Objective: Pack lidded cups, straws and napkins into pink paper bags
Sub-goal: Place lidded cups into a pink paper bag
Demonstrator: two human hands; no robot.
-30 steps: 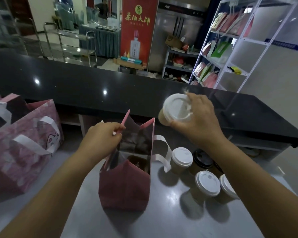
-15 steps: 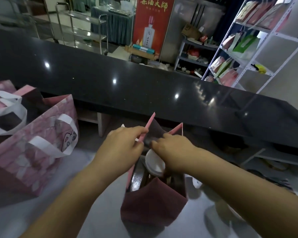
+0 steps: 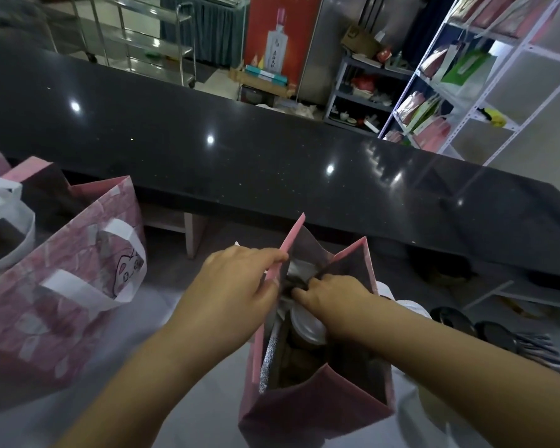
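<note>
The left hand is pinching the left rim of the open pink bag, its grip clenched on the paper edge and holding that wall out; the bag is standing upright on the grey worktop, close to the near edge, its mouth gaping between two raised corner points. The right hand is reaching down inside that mouth, fingers curled toward the left wall; whether its grip is grasping anything I cannot tell, since the fingertips are lost in shadow. The lidded cup is sitting inside the bag, its white lid just under the heel of the right hand and close against the left wall; a pale round shape is showing deeper in, by the far wall; the room inside is looking tight. To the left, another pink bag with white handles is standing apart, a strip of bare worktop lying between the two; to the right, black lids are lying near the open bag; the raised black counter is running along the worktop's far edge.
</note>
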